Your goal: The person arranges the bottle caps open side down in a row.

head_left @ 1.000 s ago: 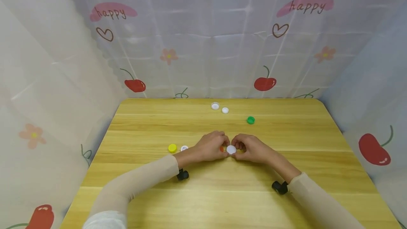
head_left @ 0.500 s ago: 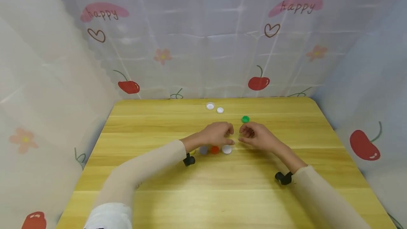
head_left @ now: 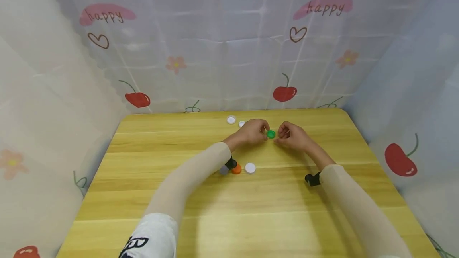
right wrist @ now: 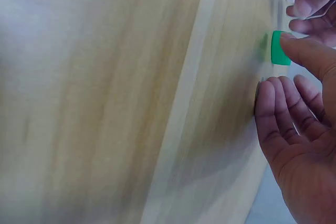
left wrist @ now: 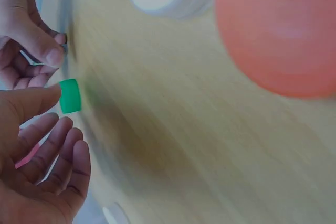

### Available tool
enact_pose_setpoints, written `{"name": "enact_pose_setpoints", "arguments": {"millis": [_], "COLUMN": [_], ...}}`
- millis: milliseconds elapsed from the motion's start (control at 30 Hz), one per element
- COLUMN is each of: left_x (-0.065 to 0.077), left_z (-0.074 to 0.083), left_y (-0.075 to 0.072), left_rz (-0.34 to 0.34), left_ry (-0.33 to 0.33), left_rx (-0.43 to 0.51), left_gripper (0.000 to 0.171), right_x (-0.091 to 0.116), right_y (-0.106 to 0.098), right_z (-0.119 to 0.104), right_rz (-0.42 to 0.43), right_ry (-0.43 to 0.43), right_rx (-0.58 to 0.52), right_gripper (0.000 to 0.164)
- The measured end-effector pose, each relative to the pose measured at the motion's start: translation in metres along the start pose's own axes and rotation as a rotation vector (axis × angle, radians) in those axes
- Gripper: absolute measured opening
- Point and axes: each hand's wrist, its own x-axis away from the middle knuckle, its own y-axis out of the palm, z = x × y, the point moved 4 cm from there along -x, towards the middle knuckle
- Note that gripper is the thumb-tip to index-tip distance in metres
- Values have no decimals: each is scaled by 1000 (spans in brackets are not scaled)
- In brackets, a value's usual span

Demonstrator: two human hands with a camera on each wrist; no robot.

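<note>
A small green bottle cap lies on the table, hollow side up, between my two hands. My left hand is at its left side, thumb and fingers apart around its edge; in the left wrist view the thumb tip overlaps or touches the cap, and the other fingers are loosely spread. From the right, my right hand reaches toward the cap with fingers relaxed. In the right wrist view its thumb appears in front of the cap; whether it touches is unclear. Neither hand grips anything.
Nearer me, a white cap, an orange cap and a greyish cap form a row, the last partly hidden by the left wrist camera. Two white caps lie near the table's back edge, one partly behind my left hand. Printed curtains surround the table.
Both hands have let go of the white cap in the front row and moved forward to the green cap. The left forearm now covers the yellow cap. The head view has shifted rightward.
</note>
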Motion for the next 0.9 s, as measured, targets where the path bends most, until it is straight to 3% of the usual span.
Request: {"name": "enact_pose_setpoints", "arguments": {"millis": [200,433,633,800,900], "left_x": [-9,-10,-7,3,18], "left_z": [-6,-6,-6,-7,-7], "left_y": [6,7,7,3,-3], "left_rz": [24,55,49,26,22], "left_ry": [-19,12,17,75,124], "left_rx": [-53,-109,-107,-86,-54], "left_gripper": [32,23,22,24,26], "right_x": [-11,-18,-18,-10,1], "right_y": [9,15,16,14,14], "right_z": [-3,-5,-4,-8,-19], "right_rz": [-22,8,7,-13,-22], "right_ry": [-19,-23,-35,-70,-116], "right_rx": [12,8,36,38,12], "right_gripper": [44,29,27,28,28]}}
